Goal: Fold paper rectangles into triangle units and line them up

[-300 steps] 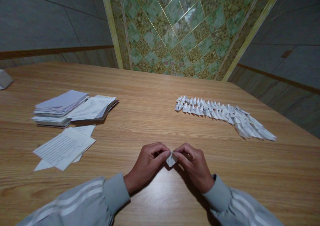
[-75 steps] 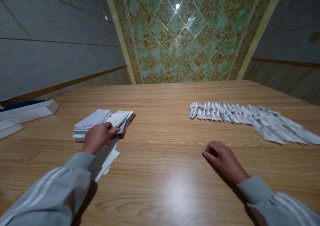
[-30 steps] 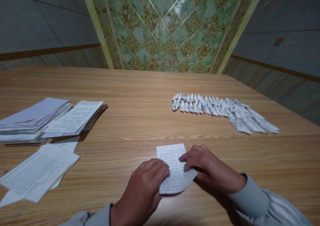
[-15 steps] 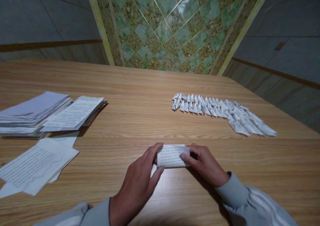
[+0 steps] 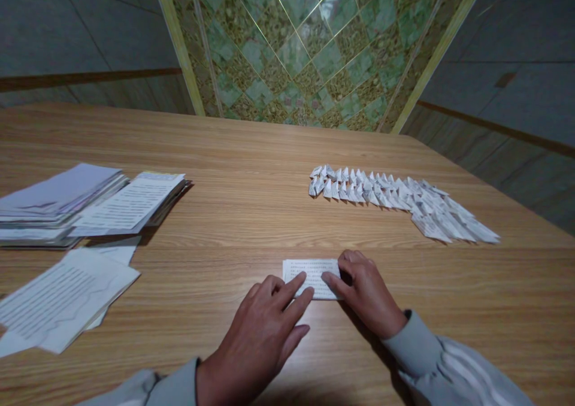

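Note:
A small folded sheet of printed paper (image 5: 317,268) lies flat on the table in front of me, its long side running left to right. My left hand (image 5: 265,328) rests over its lower left part with fingers stretched out, two fingertips touching the paper's face. At the paper's right end, my right hand (image 5: 366,292) grips it, thumb on top and the other fingers curled around the far edge. Part of the paper's left side is covered by my left fingers.
The wooden table (image 5: 233,214) reaches to the tiled wall (image 5: 296,52). Folded paper pieces (image 5: 372,190) stand in rows at the right. On the left are a stack of papers (image 5: 58,196), a smaller printed pile (image 5: 135,202) and loose lined sheets (image 5: 67,298).
My left hand has let go of the paper's left end and moved down and right, its fingers now on top. The paper lies flatter; my right hand has kept its hold.

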Available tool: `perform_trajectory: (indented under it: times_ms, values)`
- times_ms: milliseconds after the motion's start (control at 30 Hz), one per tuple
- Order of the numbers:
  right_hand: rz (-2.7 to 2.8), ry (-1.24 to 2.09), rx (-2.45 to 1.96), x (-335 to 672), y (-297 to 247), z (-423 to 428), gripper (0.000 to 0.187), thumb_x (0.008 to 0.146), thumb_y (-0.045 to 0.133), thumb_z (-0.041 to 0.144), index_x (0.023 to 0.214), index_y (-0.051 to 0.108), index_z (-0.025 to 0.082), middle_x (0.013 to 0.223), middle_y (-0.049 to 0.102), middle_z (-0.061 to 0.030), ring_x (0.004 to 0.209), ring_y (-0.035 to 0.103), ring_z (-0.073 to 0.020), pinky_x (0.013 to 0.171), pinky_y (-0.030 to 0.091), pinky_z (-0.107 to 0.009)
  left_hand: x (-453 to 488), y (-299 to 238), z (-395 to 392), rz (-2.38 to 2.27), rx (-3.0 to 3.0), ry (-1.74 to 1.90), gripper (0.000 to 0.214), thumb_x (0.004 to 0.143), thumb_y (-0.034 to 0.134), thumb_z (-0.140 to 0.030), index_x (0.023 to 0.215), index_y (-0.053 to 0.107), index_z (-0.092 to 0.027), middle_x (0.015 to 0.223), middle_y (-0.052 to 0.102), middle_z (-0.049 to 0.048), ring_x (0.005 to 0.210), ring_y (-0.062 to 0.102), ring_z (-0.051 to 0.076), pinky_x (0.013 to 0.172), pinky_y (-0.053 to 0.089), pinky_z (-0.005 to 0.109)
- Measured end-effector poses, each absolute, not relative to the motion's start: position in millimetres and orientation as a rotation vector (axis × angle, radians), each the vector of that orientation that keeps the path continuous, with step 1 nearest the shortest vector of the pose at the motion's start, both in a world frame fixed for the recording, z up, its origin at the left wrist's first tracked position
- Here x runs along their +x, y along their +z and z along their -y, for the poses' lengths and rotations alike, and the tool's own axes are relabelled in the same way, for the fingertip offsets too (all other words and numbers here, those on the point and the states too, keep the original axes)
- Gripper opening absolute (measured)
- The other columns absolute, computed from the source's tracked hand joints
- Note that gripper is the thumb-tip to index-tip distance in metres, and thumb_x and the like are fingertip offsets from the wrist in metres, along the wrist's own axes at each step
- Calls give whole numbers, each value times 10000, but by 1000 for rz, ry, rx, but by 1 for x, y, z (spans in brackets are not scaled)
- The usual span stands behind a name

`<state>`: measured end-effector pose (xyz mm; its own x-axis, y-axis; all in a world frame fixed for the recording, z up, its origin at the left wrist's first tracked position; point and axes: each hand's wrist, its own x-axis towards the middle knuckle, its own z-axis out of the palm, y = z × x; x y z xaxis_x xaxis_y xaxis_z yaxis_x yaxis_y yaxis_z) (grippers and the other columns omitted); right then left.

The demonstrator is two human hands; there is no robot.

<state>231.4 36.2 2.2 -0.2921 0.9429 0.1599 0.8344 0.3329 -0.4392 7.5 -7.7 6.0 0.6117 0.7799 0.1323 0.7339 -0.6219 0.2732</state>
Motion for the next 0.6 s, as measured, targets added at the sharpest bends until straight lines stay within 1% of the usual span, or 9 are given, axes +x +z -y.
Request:
perform_trajectory:
  times_ms: [100, 233, 400, 600]
  values:
    - [2208, 353, -1598, 230, 3, -35, 269, 940, 595, 279, 688, 588, 186, 790, 591, -29, 817, 545, -208, 704, 336, -305, 8, 5, 9, -1270, 2649, 349, 459, 914, 618, -261, 1364, 527, -269, 1483, 505, 39, 1041, 543, 285, 867, 511, 482]
    - [2232, 285, -1662, 226, 4, -35, 260, 929, 627, 295, 695, 606, 184, 804, 607, -30, 846, 549, -220, 728, 317, -321, 8, 7, 11, -1291, 2660, 329, 432, 918, 610, -262, 1345, 541, -259, 1485, 502, 46, 1044, 540, 286, 866, 505, 480]
    - [2280, 173, -1705, 222, 5, -34, 216, 906, 659, 299, 722, 625, 192, 817, 624, -37, 859, 545, -235, 733, 306, -337, 9, 10, 11, -1312, 2686, 302, 394, 921, 606, -287, 1312, 566, -259, 1449, 539, 54, 1034, 541, 299, 853, 497, 496]
    - [2312, 76, -1700, 220, 7, -34, 203, 910, 650, 291, 737, 624, 189, 815, 632, -51, 844, 545, -239, 736, 314, -340, 8, 8, 11, -1309, 2689, 311, 430, 908, 627, -296, 1329, 543, -268, 1461, 522, 61, 1040, 538, 302, 856, 479, 487]
